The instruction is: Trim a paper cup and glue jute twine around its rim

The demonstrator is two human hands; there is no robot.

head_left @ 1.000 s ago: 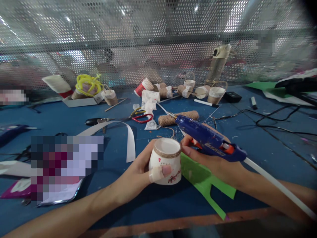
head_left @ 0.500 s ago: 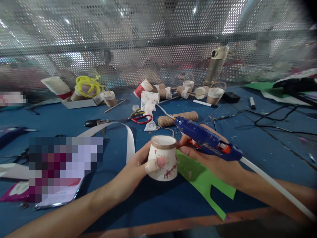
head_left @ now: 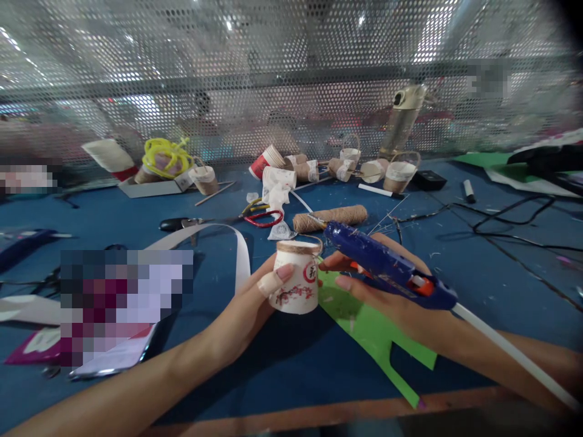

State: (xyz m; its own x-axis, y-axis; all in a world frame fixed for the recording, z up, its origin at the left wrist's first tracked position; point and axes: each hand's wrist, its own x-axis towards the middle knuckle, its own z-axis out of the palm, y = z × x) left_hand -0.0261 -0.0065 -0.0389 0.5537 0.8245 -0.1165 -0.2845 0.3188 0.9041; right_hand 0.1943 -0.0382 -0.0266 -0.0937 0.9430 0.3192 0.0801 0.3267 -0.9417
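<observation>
My left hand (head_left: 255, 303) is wrapped round a small white paper cup (head_left: 298, 282) with red printing and a band of twine at its rim. The thumb, which wears a plaster, presses the cup's side. My right hand (head_left: 387, 297) grips a blue glue gun (head_left: 387, 267) with an orange trigger and a white glue stick (head_left: 514, 355) trailing behind. The gun's nozzle sits just right of the cup's rim, pointing left. A green paper cut-out (head_left: 368, 328) lies on the blue table under both hands.
A spool of twine (head_left: 332, 217), red-handled scissors (head_left: 262, 217) and a white paper strip (head_left: 239, 255) lie beyond the hands. Several twine-wrapped cups (head_left: 396, 173) stand by the perforated metal screen (head_left: 291, 79). Black cables (head_left: 501, 218) run at right. A bottle (head_left: 403, 118) stands at the back.
My left hand has tipped the cup upright and turned it, so its opening no longer faces me and a red round mark shows. The glue gun stays close to the rim.
</observation>
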